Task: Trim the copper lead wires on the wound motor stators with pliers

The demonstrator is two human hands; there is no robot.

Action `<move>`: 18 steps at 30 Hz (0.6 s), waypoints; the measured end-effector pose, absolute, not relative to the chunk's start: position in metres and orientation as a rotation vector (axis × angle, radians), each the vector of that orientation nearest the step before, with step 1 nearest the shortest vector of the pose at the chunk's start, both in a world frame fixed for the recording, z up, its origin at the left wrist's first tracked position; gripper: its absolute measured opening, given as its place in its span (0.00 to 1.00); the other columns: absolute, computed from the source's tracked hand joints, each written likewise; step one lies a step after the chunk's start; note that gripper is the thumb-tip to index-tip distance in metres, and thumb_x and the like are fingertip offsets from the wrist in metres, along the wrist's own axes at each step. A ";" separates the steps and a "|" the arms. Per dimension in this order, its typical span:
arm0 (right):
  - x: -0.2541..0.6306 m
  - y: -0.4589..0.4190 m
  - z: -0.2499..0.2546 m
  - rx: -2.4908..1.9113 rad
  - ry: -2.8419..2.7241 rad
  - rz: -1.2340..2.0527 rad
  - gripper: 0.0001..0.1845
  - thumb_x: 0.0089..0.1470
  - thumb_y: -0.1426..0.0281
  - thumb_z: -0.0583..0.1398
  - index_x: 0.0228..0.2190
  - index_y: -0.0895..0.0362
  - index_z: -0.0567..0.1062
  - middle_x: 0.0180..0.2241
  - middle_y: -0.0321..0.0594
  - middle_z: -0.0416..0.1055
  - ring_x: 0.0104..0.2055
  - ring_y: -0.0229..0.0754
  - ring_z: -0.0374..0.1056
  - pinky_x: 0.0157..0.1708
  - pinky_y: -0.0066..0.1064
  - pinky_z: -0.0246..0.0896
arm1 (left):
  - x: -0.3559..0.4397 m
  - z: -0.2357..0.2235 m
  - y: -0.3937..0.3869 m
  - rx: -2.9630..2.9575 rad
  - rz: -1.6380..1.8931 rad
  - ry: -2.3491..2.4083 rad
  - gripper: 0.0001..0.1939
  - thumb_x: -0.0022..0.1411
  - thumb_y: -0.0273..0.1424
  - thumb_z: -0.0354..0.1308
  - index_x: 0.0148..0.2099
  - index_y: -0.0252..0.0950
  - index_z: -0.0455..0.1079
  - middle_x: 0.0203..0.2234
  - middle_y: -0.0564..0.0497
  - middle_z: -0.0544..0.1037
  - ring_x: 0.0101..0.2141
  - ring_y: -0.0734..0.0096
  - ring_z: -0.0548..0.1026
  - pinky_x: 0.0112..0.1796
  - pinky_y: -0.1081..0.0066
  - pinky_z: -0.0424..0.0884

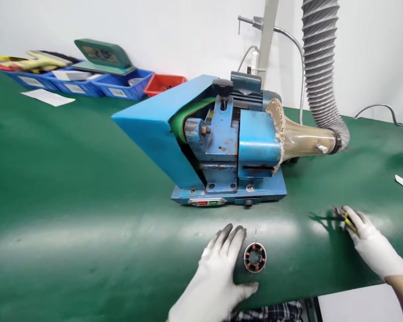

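Observation:
A small round motor stator [255,258] with copper windings lies on the green table mat, a thin wire sticking up from its far edge. My left hand [218,273], in a white glove with dark fingertips, rests open just left of the stator, fingers stretched forward and thumb apart; I see no contact with it. Off to the right, my gloved right hand [369,239] is closed around pliers [349,221] with yellow on the handles. Their metal head points left, partly hidden by the fingers.
Behind the hands stands a blue belt grinding machine [221,147] with red and green buttons. A grey ribbed hose [322,67] joins its right side. Blue bins [121,89], a red bin [164,85] and a digital clock [102,53] are back left.

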State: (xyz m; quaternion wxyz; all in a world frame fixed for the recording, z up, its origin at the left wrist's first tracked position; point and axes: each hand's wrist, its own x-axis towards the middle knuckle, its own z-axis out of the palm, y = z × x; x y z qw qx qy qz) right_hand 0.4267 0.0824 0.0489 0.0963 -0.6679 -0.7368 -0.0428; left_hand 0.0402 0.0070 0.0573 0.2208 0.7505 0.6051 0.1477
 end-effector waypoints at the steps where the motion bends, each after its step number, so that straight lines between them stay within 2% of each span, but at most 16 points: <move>1: 0.427 0.077 0.045 -2.013 -2.252 -0.193 0.25 0.55 0.68 0.49 0.54 0.56 0.65 0.49 0.55 0.67 0.31 0.49 0.71 0.26 0.37 0.66 | 0.038 0.062 0.015 2.079 0.396 1.610 0.43 0.41 0.34 0.68 0.60 0.37 0.57 0.58 0.37 0.64 0.60 0.43 0.57 0.54 0.46 0.60; 3: 0.423 0.072 0.042 -2.107 -2.314 -0.290 0.25 0.57 0.62 0.49 0.54 0.58 0.63 0.50 0.58 0.65 0.35 0.54 0.70 0.26 0.40 0.67 | 0.039 0.069 0.031 2.095 0.392 1.450 0.38 0.39 0.34 0.69 0.54 0.40 0.64 0.56 0.42 0.67 0.60 0.45 0.57 0.56 0.45 0.55; 5: 0.412 0.070 0.044 -2.165 -2.288 -0.351 0.27 0.56 0.54 0.50 0.51 0.56 0.66 0.47 0.56 0.67 0.38 0.59 0.68 0.28 0.45 0.67 | 0.044 0.073 0.039 2.041 0.420 1.327 0.32 0.36 0.34 0.71 0.48 0.42 0.69 0.54 0.46 0.71 0.59 0.46 0.58 0.57 0.44 0.52; 7: 0.392 0.066 0.051 -2.181 -2.200 -0.302 0.28 0.54 0.50 0.52 0.48 0.55 0.69 0.45 0.55 0.69 0.40 0.62 0.68 0.30 0.49 0.66 | 0.052 0.072 0.037 1.835 0.502 1.277 0.29 0.35 0.30 0.71 0.44 0.42 0.70 0.50 0.47 0.74 0.55 0.48 0.65 0.55 0.48 0.58; 10: 0.343 0.049 0.065 -1.956 -1.982 0.075 0.23 0.55 0.54 0.55 0.48 0.52 0.68 0.45 0.51 0.70 0.42 0.57 0.69 0.38 0.48 0.67 | 0.064 0.063 0.020 1.293 0.699 1.153 0.26 0.41 0.24 0.64 0.45 0.38 0.65 0.38 0.49 0.77 0.37 0.63 0.76 0.40 0.63 0.72; 12: 0.305 0.034 0.076 -1.606 -1.928 0.461 0.19 0.55 0.61 0.57 0.49 0.49 0.67 0.47 0.46 0.70 0.45 0.50 0.70 0.43 0.42 0.67 | 0.068 0.058 0.009 1.018 0.820 1.048 0.32 0.42 0.22 0.61 0.52 0.38 0.59 0.31 0.52 0.75 0.29 0.72 0.75 0.32 0.70 0.72; 15: 0.256 0.021 0.096 -1.099 -1.988 0.848 0.26 0.53 0.69 0.61 0.53 0.42 0.64 0.52 0.42 0.66 0.52 0.46 0.65 0.48 0.36 0.65 | 0.068 0.063 0.000 0.944 0.868 1.002 0.43 0.43 0.25 0.64 0.60 0.41 0.51 0.36 0.50 0.76 0.35 0.66 0.76 0.34 0.68 0.72; 18: 0.228 0.025 0.114 -0.818 -2.028 0.913 0.30 0.50 0.74 0.62 0.53 0.41 0.65 0.45 0.42 0.71 0.47 0.45 0.68 0.45 0.35 0.66 | 0.064 0.081 -0.004 0.972 0.845 1.018 0.35 0.49 0.34 0.65 0.59 0.47 0.57 0.45 0.48 0.74 0.45 0.57 0.74 0.40 0.61 0.72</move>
